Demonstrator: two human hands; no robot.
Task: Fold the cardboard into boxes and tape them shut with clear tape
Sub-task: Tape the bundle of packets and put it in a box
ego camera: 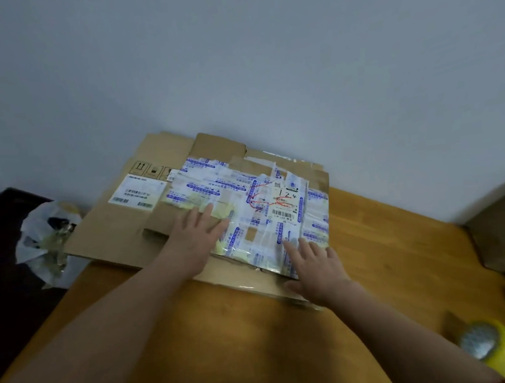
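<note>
Cardboard (239,192), flattened and patched with printed tape, lies on the wooden tabletop (242,338) by the wall, with the left hand (197,236) and right hand (315,265) pressing on it, each grip open with straight fingers holding nothing, and a yellow tape roll (500,350) beside the right forearm.

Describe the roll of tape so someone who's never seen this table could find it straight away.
Look at the wooden table, then its near right corner. The tape roll lies there, apart from the flattened cardboard farther back; unlike that flat brown cardboard, it is round and bright yellow.
</note>
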